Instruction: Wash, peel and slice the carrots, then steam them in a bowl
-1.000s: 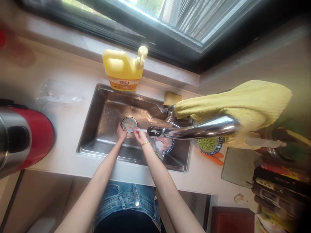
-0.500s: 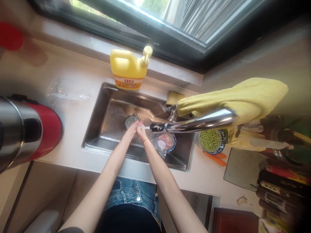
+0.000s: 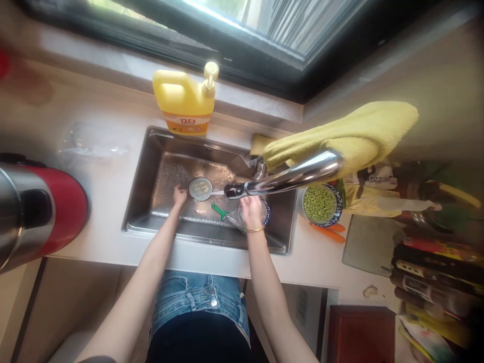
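My left hand (image 3: 179,195) rests on the floor of the steel sink (image 3: 149,201), just left of the round drain strainer (image 3: 200,188); its fingers lie flat and hold nothing. My right hand (image 3: 251,212) lies over a blue-rimmed bowl (image 3: 266,210) in the sink's right part, fingers curled on it and hiding what is inside. Clear plastic wrap (image 3: 235,220) hangs at the bowl's left side. A small green tool (image 3: 220,211) lies on the sink floor between my hands. The tap spout (image 3: 280,177) reaches over the sink above them.
A yellow cloth (image 3: 348,136) drapes over the tap. A yellow soap jug (image 3: 184,103) stands behind the sink. On the right counter are a bowl of green beans (image 3: 319,203), a carrot (image 3: 327,233) and a grey board (image 3: 366,246). A red kettle (image 3: 38,212) stands left.
My hands were together under the tap; now they are apart. The left went to the strainer's side, the right onto the bowl. The green tool now shows on the sink floor.
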Motion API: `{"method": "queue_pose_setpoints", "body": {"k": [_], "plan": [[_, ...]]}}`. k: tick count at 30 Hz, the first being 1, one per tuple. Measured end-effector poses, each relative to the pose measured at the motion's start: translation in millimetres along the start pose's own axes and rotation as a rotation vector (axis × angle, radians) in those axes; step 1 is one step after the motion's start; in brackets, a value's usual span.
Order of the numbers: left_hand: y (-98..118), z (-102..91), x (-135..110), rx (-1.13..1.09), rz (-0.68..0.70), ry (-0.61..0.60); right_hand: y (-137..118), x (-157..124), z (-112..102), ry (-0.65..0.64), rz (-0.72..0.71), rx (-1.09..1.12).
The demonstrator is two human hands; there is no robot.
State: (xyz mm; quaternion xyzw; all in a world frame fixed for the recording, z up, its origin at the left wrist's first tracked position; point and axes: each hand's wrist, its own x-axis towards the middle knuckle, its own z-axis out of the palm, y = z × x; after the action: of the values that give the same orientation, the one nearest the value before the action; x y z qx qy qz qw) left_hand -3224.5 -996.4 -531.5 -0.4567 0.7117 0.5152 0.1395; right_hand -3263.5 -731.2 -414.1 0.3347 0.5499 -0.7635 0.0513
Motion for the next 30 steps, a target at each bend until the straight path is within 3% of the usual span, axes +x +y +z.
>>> {"method": "queue_pose_setpoints", "body": {"k": [6,10,17,20,23,27,30], "plan": [[-19.9,12.4,-6.4,0.055,-0.035,-0.017,-42.0,-2.4,-16.4,-0.014,-0.026,0.176],[-24.1,16.9,-6.5,0.064,-0.032,-0.027,-54.8,-10.7,-17.3,-0.037,-0.078,0.206],[-20.9,8.6,-14.9,0.056,-0.003,0.012,-63.1,-11.1,-21.8,-0.053,-0.13,0.234],[-13.7,5.4,-20.3,0.023,0.023,0.022,-40.6,-3.4,-21.3,-0.063,-0.136,0.119],[-7.2,1.0,-26.2,-0.032,0.041,0.011,3.9,9.3,-3.7,-0.196,-0.193,-0.302],[-10.2,-10.9,-43.2,-0.12,0.095,-0.006,77.7,33.3,48.0,-0.604,-0.314,-1.274],[-24.9,-22.0,-65.9,-0.245,0.17,-0.022,127.3,51.2,86.2,-0.728,-0.31,-1.511]]}}
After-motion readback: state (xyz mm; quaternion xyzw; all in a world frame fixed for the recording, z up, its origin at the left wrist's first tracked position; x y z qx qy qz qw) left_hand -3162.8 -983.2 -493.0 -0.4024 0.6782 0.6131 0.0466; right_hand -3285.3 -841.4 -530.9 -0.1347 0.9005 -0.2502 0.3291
